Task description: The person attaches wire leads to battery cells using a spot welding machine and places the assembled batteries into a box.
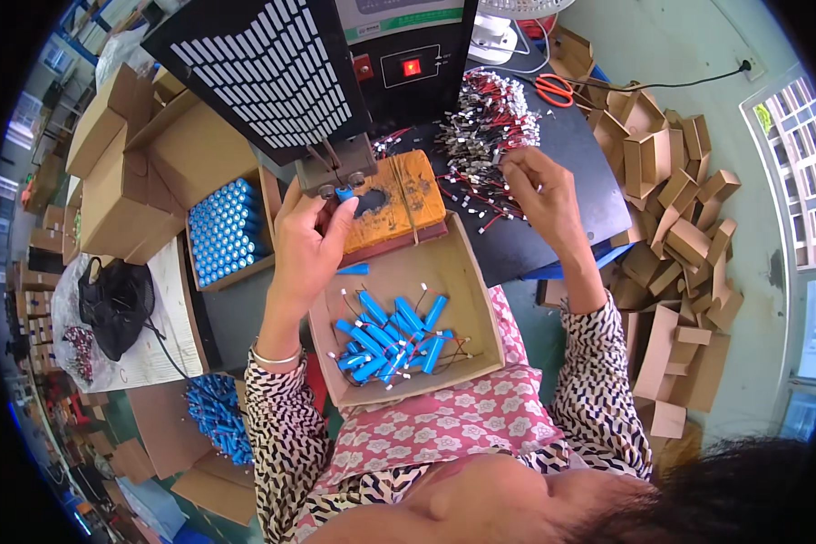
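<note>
Tray (470,313): blue cells (409,315). Left hand (304,249) pinching cell (344,194); right hand (546,195) over wires (490,118), grip unclear.

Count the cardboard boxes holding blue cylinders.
3: a shallow box at centre, a taller box left of the left hand, an open box at lower left; others may be hidden.

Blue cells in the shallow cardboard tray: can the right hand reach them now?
Probably yes: the tray is open on top, and nothing visible stands between the blue cells and the right hand.
</note>
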### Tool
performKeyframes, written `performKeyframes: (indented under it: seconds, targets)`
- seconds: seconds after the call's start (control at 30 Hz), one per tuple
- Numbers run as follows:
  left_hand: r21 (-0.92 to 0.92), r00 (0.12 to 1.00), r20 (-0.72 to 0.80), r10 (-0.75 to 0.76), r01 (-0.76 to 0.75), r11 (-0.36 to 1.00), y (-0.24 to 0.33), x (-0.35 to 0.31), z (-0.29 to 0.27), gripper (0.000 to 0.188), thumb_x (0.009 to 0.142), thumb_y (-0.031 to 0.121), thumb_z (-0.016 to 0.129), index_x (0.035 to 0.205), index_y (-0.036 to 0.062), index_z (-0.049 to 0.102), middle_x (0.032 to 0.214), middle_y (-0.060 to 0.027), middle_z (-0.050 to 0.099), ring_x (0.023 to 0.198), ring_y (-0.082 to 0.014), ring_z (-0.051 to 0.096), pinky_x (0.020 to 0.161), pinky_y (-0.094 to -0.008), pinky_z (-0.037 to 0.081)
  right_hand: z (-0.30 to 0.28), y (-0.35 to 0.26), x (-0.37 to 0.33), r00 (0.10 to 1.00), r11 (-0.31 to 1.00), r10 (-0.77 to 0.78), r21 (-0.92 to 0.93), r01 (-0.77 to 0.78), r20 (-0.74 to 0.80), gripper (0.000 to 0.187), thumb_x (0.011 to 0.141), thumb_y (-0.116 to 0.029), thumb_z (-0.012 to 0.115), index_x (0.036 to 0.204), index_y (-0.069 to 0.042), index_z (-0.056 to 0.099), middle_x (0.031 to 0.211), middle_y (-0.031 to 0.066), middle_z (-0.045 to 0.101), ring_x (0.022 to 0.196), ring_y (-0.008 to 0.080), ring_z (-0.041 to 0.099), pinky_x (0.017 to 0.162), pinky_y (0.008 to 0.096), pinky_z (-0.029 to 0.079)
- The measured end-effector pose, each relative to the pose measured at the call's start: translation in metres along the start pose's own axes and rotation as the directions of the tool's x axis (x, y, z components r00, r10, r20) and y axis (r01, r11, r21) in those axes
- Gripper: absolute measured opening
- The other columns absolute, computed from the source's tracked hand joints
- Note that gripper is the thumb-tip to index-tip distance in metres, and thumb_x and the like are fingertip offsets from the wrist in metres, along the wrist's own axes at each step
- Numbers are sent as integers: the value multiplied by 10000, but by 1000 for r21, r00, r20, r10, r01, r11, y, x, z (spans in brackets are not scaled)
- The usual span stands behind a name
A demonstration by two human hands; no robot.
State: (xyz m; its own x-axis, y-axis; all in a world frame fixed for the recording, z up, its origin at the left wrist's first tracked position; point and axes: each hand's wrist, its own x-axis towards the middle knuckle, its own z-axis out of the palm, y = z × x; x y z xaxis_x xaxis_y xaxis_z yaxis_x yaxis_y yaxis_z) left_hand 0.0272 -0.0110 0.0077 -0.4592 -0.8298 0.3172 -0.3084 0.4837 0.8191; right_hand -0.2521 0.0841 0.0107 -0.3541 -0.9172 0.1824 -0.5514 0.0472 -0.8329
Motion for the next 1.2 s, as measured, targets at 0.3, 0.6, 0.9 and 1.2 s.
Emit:
performKeyframes:
  seconds: [0.3, 0.6, 0.9, 1.2]
  targets:
    - [124, 987, -101, 122, -109, 986, 15, 5, 10, 135, 848, 70, 657, 960, -4, 649, 816, -117, 585, 660, -226, 545, 571, -306, 436, 11, 3, 27, 991, 907, -59, 409, 104, -121, 92, 967, -55, 449, 930, -4, 515, 780, 39, 579, 677, 98, 568, 615, 239, 456]
    - [215, 976, -65, 208, -190, 958, 0, 3, 16, 207, 870, 50, 623, 1073, 25, 650, 908, -110, 660, 781, -202, 610, 710, -290, 469, 54, -69, 8, 903, 917, -200, 398, 36, 379, 112, 927, -91, 563, 868, 5, 556, 719, -53, 459, 631, 11, 379, 529, 190, 311]
    - [205, 963, -121, 242, -215, 955, 6, 4, 22, 170, 802, 24, 662, 966, -11, 638, 852, -135, 634, 768, -318, 572, 663, -383, 455, 78, -74, 18, 940, 903, -192, 427, 57, 281, 154, 844, -69, 626, 745, 41, 585, 564, 32, 486, 547, 69, 403, 498, 276, 366]
    - [0, 967, -250, -52, 53, 999, 11, -5, 13, 213, 816, 72, 666, 1008, 0, 609, 824, -148, 591, 750, -305, 563, 668, -386, 448, 84, -65, 11, 935, 857, -181, 515, -3, 306, 119, 867, -63, 624, 802, 29, 584, 655, -39, 499, 591, 20, 393, 491, 220, 321]
